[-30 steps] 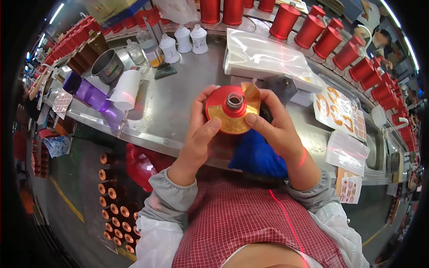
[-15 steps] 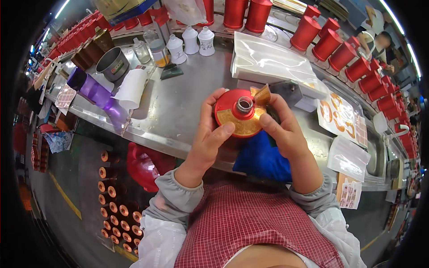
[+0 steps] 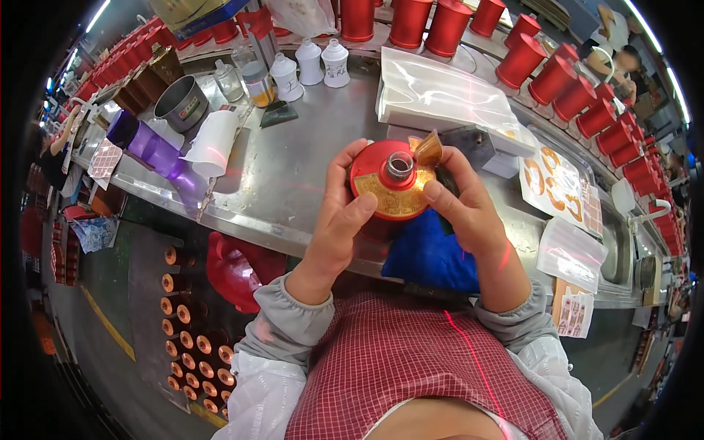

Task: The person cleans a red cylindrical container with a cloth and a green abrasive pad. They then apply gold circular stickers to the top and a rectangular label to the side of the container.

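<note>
A red bottle (image 3: 372,158) with a bare, uncapped neck is held between my two hands over the metal bench's front part. A gold label (image 3: 389,204) lies curved over its near shoulder. On the right, one end of the label stands up as a loose gold flap (image 3: 429,149). My left hand (image 3: 339,224) wraps the bottle's left side, its thumb pressed on the label. Around the right side closes my right hand (image 3: 471,213), thumb on the label near the neck. Their other fingers are partly hidden behind the bottle. A blue cloth (image 3: 431,257) lies just below the bottle.
Red bottles (image 3: 448,29) line a curved conveyor behind the bench. A white-wrapped box (image 3: 447,95) and sheets of gold labels (image 3: 551,187) lie right. White bottles (image 3: 309,62), a pot (image 3: 182,104) and a purple bottle (image 3: 154,150) stand left. Copper-topped bottles (image 3: 188,361) fill the lower left.
The red bottles on the conveyor have shifted right. Both hands keep their grip on the bottle, with the thumbs slightly moved. A red light line now crosses my apron and right forearm.
</note>
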Motion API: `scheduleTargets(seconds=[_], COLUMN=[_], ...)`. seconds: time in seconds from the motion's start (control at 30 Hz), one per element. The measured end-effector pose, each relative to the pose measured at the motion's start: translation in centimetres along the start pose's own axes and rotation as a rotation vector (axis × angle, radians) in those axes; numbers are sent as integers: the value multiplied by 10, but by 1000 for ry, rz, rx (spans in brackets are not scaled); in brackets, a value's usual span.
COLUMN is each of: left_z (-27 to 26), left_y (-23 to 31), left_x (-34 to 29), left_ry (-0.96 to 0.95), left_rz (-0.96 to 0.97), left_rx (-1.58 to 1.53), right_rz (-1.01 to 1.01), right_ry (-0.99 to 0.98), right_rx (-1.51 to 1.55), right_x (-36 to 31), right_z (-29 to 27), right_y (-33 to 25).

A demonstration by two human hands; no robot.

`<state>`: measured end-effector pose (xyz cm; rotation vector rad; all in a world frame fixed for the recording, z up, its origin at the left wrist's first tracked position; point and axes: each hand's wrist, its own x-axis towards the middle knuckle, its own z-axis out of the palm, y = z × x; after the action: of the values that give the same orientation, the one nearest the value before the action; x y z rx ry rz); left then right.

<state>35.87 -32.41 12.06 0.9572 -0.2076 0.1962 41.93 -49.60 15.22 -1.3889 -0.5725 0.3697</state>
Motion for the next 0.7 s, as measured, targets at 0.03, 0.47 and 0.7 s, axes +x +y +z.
scheduleTargets(seconds=[0.03, 0.47, 0.7], left_z=[0, 5, 3], left_y=[0, -1, 2], left_x=[0, 2, -1], left_ry=[-6, 0, 36], left_rz=[-4, -4, -17], left_rx=[-27, 3, -32], right_rz=[1, 16, 69], right_ry=[-5, -35, -28], right_rx=[4, -90, -36], right_x=[-1, 2, 0], right_z=[0, -5, 1], right_y=[-1, -4, -3])
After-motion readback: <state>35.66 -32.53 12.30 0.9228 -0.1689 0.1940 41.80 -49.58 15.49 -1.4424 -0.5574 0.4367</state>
